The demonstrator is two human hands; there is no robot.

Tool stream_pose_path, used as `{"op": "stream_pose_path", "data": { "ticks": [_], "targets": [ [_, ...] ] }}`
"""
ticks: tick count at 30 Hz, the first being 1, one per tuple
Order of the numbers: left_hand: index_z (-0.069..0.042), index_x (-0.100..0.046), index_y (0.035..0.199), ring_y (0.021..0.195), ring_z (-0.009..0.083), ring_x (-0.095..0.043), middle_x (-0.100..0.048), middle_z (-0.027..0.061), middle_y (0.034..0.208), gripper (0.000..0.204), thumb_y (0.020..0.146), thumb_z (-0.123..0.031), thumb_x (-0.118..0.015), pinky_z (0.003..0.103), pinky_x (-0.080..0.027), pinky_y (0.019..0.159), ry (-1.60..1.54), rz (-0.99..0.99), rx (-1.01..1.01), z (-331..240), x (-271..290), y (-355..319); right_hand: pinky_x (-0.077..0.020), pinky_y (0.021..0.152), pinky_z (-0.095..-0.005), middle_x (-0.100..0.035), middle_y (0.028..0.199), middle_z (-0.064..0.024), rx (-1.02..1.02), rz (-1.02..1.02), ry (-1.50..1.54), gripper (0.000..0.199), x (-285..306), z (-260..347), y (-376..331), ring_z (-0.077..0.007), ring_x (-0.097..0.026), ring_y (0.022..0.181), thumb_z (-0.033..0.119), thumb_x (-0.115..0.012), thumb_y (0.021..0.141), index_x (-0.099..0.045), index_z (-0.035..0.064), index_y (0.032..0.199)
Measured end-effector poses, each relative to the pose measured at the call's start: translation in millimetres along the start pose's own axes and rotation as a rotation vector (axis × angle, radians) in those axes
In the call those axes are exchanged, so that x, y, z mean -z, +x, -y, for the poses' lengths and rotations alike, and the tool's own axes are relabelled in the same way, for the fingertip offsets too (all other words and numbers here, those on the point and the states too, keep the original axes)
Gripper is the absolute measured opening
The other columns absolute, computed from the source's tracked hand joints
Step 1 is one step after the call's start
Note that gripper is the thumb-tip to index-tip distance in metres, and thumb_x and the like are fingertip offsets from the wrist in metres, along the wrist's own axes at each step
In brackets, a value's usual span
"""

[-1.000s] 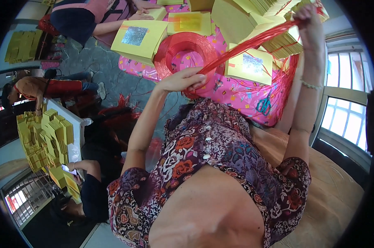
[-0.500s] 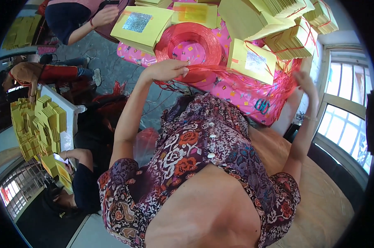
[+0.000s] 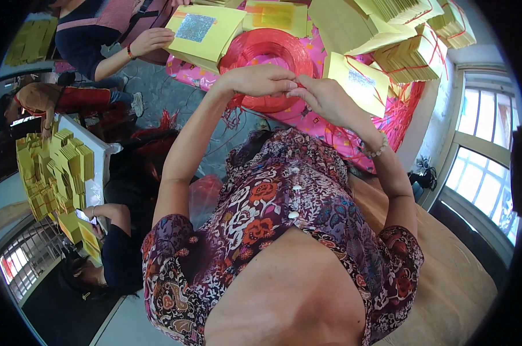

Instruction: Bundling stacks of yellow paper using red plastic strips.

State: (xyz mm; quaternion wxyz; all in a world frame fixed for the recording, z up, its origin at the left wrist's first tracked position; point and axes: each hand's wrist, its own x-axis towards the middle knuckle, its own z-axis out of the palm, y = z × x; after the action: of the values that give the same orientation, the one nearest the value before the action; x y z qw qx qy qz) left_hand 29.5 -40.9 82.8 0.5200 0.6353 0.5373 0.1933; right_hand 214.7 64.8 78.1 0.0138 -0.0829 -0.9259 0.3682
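Note:
Over a large coil of red plastic string (image 3: pixel 242 49), my two hands meet fingertip to fingertip. My left hand (image 3: pixel 260 79) is closed in a pinch with red strands at its fingers. Coming in from the right, my right hand (image 3: pixel 332 102) is also closed, its thumb and finger pinching at the same spot; the short bit of string between them is mostly hidden. Just beyond my right wrist lies a tied yellow paper bundle (image 3: pixel 367 92) with a silver patch. Loose red strands (image 3: pixel 408 109) spread over the table's right side.
A pink patterned cloth (image 3: pixel 183 74) covers the table. Yellow paper stacks (image 3: pixel 408 57) stand at the far right, and a silver-patched bundle (image 3: pixel 206 34) at the far left. A co-worker's hand (image 3: pixel 151 41) touches that bundle. Another table with yellow stacks (image 3: pixel 68 164) stands left.
My right hand has swung in from the far right to meet my left, which shifted slightly right. The strands stretched between them are gone from sight. The co-worker's hand has reached the bundle.

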Motion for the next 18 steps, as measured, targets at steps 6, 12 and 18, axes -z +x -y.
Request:
{"op": "stream_pose_path", "data": {
  "ticks": [6,12,18],
  "targets": [
    [-0.002,-0.055,0.109,0.088,0.0161,-0.058,-0.061,0.0071,0.091,0.025,0.096,-0.023,-0.049,0.029,-0.046,0.081,0.382,-0.82,-0.049,-4,-17,-22,-0.0454,0.058,-0.0481,-0.059,0.065,-0.0196,-0.163,-0.2,-0.15,0.023,49,-21,-16,-0.0372,-0.06,0.065,0.027,-0.049,0.093,-0.058,0.0059,0.093],
    [-0.003,-0.057,0.114,0.103,0.0216,-0.058,-0.061,0.0078,0.109,0.033,0.096,-0.031,-0.05,0.033,-0.043,0.095,-0.763,-0.621,-0.032,-20,-65,-17,-0.046,0.054,-0.0471,-0.058,0.061,-0.017,-0.148,-0.24,-0.36,0.018,32,-6,-20,-0.0363,-0.06,0.062,0.026,-0.05,0.092,-0.054,0.0084,0.091],
    [-0.008,-0.055,0.101,0.102,0.0219,-0.056,-0.06,0.0082,0.103,0.026,0.099,-0.03,-0.042,0.044,-0.043,0.094,-2.051,-0.771,-0.123,5,-79,8,-0.0456,0.057,-0.0475,-0.059,0.068,-0.0166,-0.151,-0.022,-0.248,0.019,13,29,-22,-0.0372,-0.06,0.066,0.025,-0.049,0.092,-0.053,0.0067,0.092]
  ]
}}
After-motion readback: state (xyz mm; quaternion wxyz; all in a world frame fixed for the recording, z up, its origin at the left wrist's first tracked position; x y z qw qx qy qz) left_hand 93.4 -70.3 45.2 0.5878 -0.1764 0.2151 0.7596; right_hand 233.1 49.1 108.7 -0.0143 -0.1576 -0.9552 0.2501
